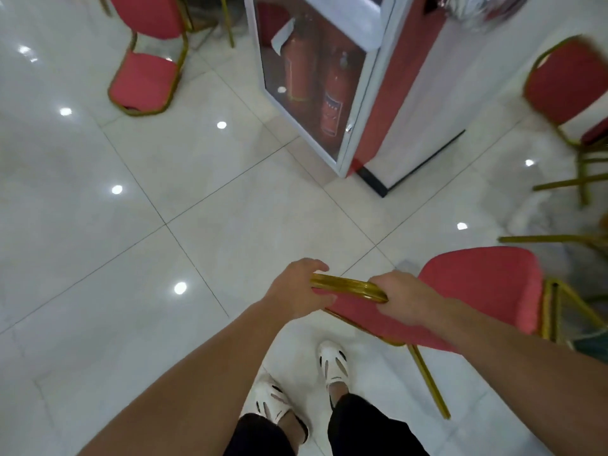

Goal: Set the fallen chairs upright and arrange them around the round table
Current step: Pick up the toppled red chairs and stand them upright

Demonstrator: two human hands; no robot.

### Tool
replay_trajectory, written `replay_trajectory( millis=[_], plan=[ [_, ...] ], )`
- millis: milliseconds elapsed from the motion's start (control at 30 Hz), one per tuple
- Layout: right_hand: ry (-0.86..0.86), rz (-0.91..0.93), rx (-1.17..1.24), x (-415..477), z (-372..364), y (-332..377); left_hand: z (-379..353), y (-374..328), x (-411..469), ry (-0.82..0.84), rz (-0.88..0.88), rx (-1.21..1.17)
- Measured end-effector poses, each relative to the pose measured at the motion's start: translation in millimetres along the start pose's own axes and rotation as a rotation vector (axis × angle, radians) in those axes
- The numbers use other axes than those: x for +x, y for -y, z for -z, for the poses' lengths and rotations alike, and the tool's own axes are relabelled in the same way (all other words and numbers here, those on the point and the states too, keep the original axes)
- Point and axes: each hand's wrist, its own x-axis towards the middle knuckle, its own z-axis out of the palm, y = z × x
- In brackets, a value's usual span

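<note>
Nothing I can read here: the label on the red extinguisher (334, 103) at one o'clock, inside the glass cabinet (375, 60), is just a blur.

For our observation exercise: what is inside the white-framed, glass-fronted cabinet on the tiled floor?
Two red fire extinguishers stand inside the white-framed, glass-fronted cabinet, with a white paper tag by the left one. Reflections blur their labels; whatever lies behind them is covered.

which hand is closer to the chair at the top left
Left. The left hand grips the rail of the held chair on the side toward the far chair; the right hand grips it farther right.
</note>
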Motion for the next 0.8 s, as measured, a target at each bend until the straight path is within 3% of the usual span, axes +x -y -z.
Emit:
replay_trajectory(
  millis=[167,333,500,800],
  plan=[
    [-0.09,0.012,0.087,-59,49,-4,26,-51,-3,0.091,-0.072,0.164],
    [-0.16,-0.036,0.149,-120,81,-15,35,-83,-7,0.067,-0.171,0.21],
    [-0.264,-0.136,0.218,-181,89,-43,37,-119,-3,0.119,-0.251,0.3],
    [-0.417,-0.263,0.351,-254,92,-122,-3,-242,14,0.067,-0.418,0.322]
  ],
)
